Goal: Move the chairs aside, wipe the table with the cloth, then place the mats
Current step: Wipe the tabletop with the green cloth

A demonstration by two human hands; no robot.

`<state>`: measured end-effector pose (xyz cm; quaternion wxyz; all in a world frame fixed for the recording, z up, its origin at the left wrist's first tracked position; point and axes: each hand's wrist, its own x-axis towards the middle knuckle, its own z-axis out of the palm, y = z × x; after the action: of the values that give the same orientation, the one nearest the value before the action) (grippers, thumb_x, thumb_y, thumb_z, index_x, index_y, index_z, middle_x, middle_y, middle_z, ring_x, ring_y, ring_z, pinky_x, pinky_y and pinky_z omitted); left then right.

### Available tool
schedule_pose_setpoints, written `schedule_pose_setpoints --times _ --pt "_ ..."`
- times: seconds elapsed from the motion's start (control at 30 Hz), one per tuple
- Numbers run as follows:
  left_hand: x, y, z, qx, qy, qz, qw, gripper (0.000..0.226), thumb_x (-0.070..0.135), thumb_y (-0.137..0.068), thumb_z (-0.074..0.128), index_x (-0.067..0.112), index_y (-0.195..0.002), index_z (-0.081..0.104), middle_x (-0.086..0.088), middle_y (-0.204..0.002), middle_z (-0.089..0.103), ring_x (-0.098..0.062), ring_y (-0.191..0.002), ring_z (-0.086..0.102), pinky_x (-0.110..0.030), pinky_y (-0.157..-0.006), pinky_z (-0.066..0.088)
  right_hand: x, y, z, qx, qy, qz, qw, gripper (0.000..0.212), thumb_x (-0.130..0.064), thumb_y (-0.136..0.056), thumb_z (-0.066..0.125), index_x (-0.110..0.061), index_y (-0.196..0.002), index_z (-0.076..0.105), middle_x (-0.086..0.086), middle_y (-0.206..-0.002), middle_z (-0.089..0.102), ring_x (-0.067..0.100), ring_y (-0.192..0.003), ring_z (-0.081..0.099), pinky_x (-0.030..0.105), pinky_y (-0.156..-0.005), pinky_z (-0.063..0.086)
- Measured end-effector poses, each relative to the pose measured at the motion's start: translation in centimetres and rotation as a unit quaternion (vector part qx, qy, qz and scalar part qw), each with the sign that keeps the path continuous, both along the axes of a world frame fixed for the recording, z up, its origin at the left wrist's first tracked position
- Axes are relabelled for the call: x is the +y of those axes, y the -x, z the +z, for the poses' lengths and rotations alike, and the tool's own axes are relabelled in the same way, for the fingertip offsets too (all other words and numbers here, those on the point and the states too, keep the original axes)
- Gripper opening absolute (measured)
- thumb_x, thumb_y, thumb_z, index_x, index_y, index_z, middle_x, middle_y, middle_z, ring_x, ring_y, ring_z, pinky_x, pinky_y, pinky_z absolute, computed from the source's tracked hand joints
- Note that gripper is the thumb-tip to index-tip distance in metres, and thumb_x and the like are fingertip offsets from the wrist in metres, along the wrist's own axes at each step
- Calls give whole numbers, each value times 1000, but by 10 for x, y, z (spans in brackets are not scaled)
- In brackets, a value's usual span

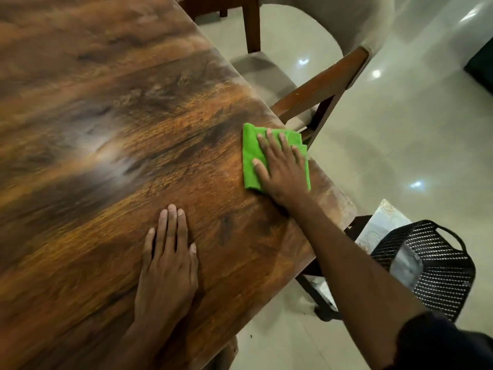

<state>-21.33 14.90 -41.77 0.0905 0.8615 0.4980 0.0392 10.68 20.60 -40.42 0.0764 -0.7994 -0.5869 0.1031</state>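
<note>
A folded green cloth (249, 153) lies on the dark wooden table (112, 124) close to its right edge. My right hand (280, 169) presses flat on the cloth, fingers spread and pointing away from me. My left hand (168, 265) rests flat on the bare wood nearer to me, holding nothing. A chair with a wooden frame and a beige curved back (322, 84) stands just past the table's right edge, its seat partly under the table. A pale patterned mat (381, 225) shows below the table edge at right, partly hidden by my arm.
A black perforated basket (437, 268) with handles sits at lower right beside the mat. A second wooden chair leg (252, 25) shows at the top. Glossy pale floor tiles (400, 134) spread to the right. A dark object (480, 62) sits at the far right edge.
</note>
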Motion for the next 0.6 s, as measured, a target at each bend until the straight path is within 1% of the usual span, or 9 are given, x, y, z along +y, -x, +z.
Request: schedule_pose_setpoints --times 0.1,0.2,0.27,0.37,0.43,0.5,0.57,0.6 --pt "-3 0 2 10 -17 -3 1000 67 35 -110 21 5 -169 7 -13 -178 5 -26 -166 5 -54 -130 23 -34 35 0 -2 -3 22 1000 68 -62 -110 21 -35 -170 5 -5 -179 1 20 -165 -4 55 -131 6" --pt "-3 1 3 8 -19 0 1000 67 35 -110 23 6 -169 8 -12 -178 7 -26 -166 7 -54 -129 25 -79 90 4 23 -1 21 1000 70 -61 -110 22 -34 -170 -1 -6 -178 -8 20 -164 -13 52 -132 -2" --pt "-2 0 7 -1 -14 -4 1000 67 35 -110 25 6 -169 9 -12 -178 7 -26 -166 7 -54 -129 25 -106 129 2 36 -8 10 999 71 -61 -110 25 -34 -170 -3 -7 -178 -10 19 -164 -16 50 -131 -5" --pt "-1 1 8 -3 -4 -12 1000 67 36 -111 22 3 -169 10 -14 -178 6 -27 -166 7 -54 -129 25 -120 158 -3 43 -21 -11 999 72 -59 -110 31 -33 -170 2 -7 -179 -4 19 -165 -9 49 -131 0" --pt "1 1 12 -13 18 -12 1000 67 37 -111 21 4 -169 11 -14 -178 6 -27 -166 7 -54 -129 25 -121 156 2 61 -8 -13 998 71 -59 -109 32 -35 -170 2 -9 -178 -5 17 -164 -10 49 -131 3" --pt "2 2 18 -27 44 -7 999 66 39 -112 21 6 -169 13 -11 -178 6 -24 -166 7 -54 -128 25 -126 150 13 93 6 -5 996 70 -60 -109 31 -39 -169 1 -14 -177 -7 10 -163 -13 48 -132 4" --pt "2 -1 30 -45 55 3 997 66 42 -112 21 7 -168 21 -9 -178 6 -22 -166 6 -55 -128 24 -139 139 33 153 -25 -74 985 68 -58 -111 33 -40 -169 2 -16 -177 -3 3 -162 -12 43 -132 6" --pt "0 -6 37 -58 65 11 996 66 43 -112 23 5 -165 32 -9 -178 9 -22 -166 7 -54 -129 22 -154 137 42 181 -46 -129 974 68 -55 -111 35 -39 -169 5 -16 -177 1 1 -162 -9 41 -132 10"
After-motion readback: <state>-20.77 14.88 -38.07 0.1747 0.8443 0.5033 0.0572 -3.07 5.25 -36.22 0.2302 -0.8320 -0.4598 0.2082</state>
